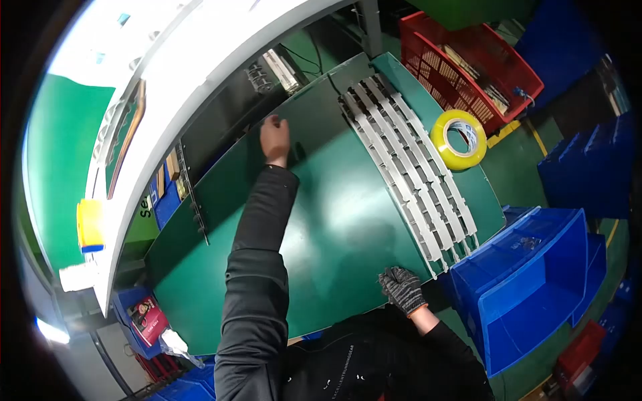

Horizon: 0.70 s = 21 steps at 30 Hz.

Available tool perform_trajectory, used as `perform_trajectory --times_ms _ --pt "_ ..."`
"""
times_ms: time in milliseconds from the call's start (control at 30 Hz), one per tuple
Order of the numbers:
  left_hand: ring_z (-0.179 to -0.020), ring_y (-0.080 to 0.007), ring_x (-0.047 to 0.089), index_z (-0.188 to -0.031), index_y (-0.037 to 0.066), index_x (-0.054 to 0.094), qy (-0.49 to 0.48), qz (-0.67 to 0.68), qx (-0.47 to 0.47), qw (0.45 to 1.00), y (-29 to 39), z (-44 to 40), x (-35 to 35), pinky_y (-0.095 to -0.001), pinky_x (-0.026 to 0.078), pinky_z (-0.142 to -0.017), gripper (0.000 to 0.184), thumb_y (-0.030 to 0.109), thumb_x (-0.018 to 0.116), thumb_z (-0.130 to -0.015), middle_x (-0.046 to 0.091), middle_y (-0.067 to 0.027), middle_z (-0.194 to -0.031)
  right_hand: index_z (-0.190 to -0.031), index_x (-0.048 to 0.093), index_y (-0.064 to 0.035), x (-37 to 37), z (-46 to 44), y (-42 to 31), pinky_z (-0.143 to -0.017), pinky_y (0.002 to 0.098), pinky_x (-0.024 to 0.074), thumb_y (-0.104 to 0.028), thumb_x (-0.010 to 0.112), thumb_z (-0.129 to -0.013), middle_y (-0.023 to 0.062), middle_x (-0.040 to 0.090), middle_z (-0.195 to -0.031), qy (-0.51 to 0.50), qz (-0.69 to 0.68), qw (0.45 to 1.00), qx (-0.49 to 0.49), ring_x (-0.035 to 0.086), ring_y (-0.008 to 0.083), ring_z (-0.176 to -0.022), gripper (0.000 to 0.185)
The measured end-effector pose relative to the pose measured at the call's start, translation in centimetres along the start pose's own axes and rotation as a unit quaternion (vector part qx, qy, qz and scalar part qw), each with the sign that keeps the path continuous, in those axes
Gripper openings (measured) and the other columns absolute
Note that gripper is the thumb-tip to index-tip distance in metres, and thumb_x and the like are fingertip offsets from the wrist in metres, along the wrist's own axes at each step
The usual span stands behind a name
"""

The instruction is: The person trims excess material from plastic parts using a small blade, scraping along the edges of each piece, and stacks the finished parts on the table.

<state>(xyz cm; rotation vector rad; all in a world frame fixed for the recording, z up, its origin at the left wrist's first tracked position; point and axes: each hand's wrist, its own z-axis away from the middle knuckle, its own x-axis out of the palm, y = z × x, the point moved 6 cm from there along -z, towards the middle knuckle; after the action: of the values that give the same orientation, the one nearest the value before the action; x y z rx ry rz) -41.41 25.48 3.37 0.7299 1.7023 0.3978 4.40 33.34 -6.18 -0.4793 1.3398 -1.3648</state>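
My left hand (275, 138), bare, hovers near the far left edge of the green table (321, 260). Its fingers are curled together, and whatever they may hold is too small to make out. My right hand (402, 289) wears a grey knitted glove and rests by the near table edge, fingers folded in; their inner side is hidden. Just beyond it are the near ends of several long white segmented strips (418, 174), lying side by side along the table's right part. A roll of yellow tape (439, 142) lies against the strips on their right.
A blue bin (528, 260) stands at the table's right corner. Behind the table is a red crate (421, 60) holding thin pieces. A dark notched strip (194, 200) lies on the left edge. A curved white frame (221, 73) arches over the upper left.
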Motion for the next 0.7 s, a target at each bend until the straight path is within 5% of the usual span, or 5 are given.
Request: perform_trajectory --times_ms 100,300,467,567,700 --pt "-0.091 -0.0374 0.056 -0.107 0.0 0.055 0.017 -0.083 0.047 0.995 -1.5 -6.0 0.2 -0.0421 0.044 -0.08 0.04 0.018 0.057 -0.071 0.059 -0.025 -0.094 -0.069 0.058 -0.0062 -2.3 -1.0 -4.1 -0.057 0.0378 0.0457 -0.029 0.061 -0.078 0.011 0.06 -0.065 -0.072 -0.027 0.99 0.117 0.058 0.0271 -0.06 0.025" --pt "-0.112 -0.0437 0.038 -0.134 0.01 0.03 -0.097 -0.191 0.007 0.977 -6.3 -13.1 4.3 -0.045 0.036 -0.092 0.067 0.025 0.059 -0.075 0.044 -0.0286 -0.12 -0.069 0.058 -0.0066 -2.9 -1.0 -4.2 -0.058 0.0409 0.0454 -0.031 0.062 -0.076 0.0138 0.056 -0.062 0.028 0.056 0.998 0.025 0.056 0.032 -0.061 0.025" --pt "-0.086 -0.029 0.058 -0.097 -0.001 0.057 -0.145 -0.102 0.014 0.984 -10.9 -14.4 3.6 -0.0361 0.043 -0.075 0.03 0.021 0.055 -0.078 0.061 -0.0159 -0.093 -0.072 0.06 -0.0044 -1.5 -0.8 -1.9 -0.057 0.0372 0.0467 -0.032 0.063 -0.077 0.0132 0.058 -0.062 -0.02 -0.01 0.988 0.151 0.058 0.0278 -0.059 0.028" --pt "-0.086 -0.022 0.058 -0.099 -0.002 0.057 -0.159 0.025 0.02 0.987 -13.0 -12.8 -0.8 -0.0318 0.043 -0.075 0.029 0.018 0.057 -0.078 0.062 -0.0132 -0.093 -0.07 0.059 -0.0028 -2.2 -0.3 -3.5 -0.052 0.0339 0.0472 -0.033 0.062 -0.078 0.0109 0.059 -0.06 -0.085 -0.171 0.921 0.34 0.058 0.0213 -0.052 0.032" --pt "-0.083 -0.0167 0.058 -0.097 -0.003 0.057 -0.115 0.074 0.03 0.99 -24.1 -10.3 -11.0 -0.0275 0.044 -0.075 0.022 0.009 0.058 -0.078 0.063 -0.0112 -0.09 -0.071 0.059 -0.0032 -1.4 -0.1 -2.5 -0.038 0.0294 0.0437 -0.031 0.064 -0.078 0.0081 0.057 -0.054 -0.037 -0.201 0.929 0.309 0.055 0.0161 -0.042 0.029"
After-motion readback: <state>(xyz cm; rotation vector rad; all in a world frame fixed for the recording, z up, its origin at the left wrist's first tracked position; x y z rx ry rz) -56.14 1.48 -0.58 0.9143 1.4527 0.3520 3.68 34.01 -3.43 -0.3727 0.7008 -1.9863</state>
